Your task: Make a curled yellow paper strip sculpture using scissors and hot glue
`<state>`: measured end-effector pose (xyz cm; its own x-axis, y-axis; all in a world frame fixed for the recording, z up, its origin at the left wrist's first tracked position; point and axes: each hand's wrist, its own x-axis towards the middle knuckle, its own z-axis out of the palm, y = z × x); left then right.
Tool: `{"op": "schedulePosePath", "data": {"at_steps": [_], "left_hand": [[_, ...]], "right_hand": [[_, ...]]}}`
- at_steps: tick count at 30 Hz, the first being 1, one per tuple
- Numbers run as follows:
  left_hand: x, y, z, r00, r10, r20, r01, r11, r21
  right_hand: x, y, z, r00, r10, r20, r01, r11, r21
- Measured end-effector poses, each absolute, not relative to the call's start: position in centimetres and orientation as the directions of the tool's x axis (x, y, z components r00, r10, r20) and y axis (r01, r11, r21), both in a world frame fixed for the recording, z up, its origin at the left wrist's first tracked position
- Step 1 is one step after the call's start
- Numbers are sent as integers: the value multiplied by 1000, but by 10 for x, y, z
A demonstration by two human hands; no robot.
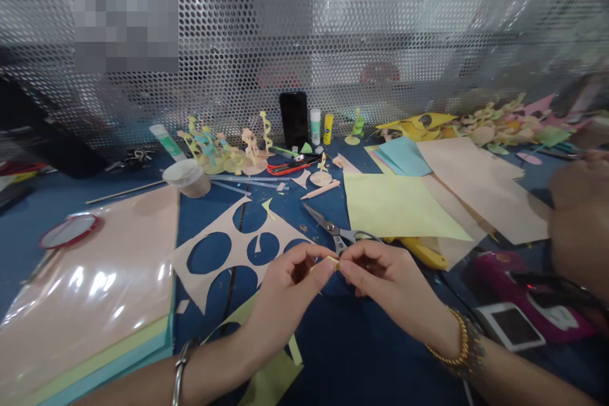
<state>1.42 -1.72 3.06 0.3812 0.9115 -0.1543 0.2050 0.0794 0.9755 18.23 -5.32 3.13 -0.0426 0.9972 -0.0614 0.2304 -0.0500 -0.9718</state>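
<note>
The person's left grip [285, 282] and right grip [385, 276] are both closed in a fingertip pinch on a tiny folded strip of yellow paper [332, 262], held in the air just above a dark blue work surface [361, 355]. Just beyond the hands, steel scissors with dark handles [337, 235] lie with their blades pointing away to the left, their handles resting near a yellow plastic-handled tool [423, 253]. To the left, a peach paper sheet with large round holes cut out [209, 244] lies beneath the left grip's side. Farther left is a stack of peach, pale green and blue paper sheets [85, 298]. To the right, a large pale yellow paper sheet [394, 206] overlaps a pale peach paper sheet [476, 190].

Along the back stand small curled-paper figures on round bases [223, 152] and an upright black smartphone [294, 119], beside a red-and-black utility knife [288, 166]. A perforated metal screen [304, 32] rises behind them. At the right edge, a second person's hand [578, 216] hangs over the papers, apart from the pinching hands.
</note>
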Motion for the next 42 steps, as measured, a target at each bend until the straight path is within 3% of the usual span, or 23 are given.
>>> {"op": "schedulePosePath", "data": {"at_steps": [10,15,20,29,35,42], "left_hand": [[14,-18,27,448,874,-188,100,161,982],[14,-16,24,432,894,-116,16,121,993],[12,-16,20,425,903,-58,107,14,994],[11,-19,17,383,923,-31,202,-51,978],[10,-19,19,405,914,-38,192,-45,980],[9,-19,20,440,891,-110,99,74,992]], "right_hand": [[183,-55,32,-45,997,-59,278,-44,-960],[185,-51,29,-108,981,-158,127,-144,-981],[186,-47,23,-146,968,-203,-34,-210,-977],[185,-46,22,-146,967,-209,-70,-221,-973],[185,-46,23,-134,969,-209,-57,-218,-974],[186,-46,23,-115,970,-216,-53,-223,-973]]}}
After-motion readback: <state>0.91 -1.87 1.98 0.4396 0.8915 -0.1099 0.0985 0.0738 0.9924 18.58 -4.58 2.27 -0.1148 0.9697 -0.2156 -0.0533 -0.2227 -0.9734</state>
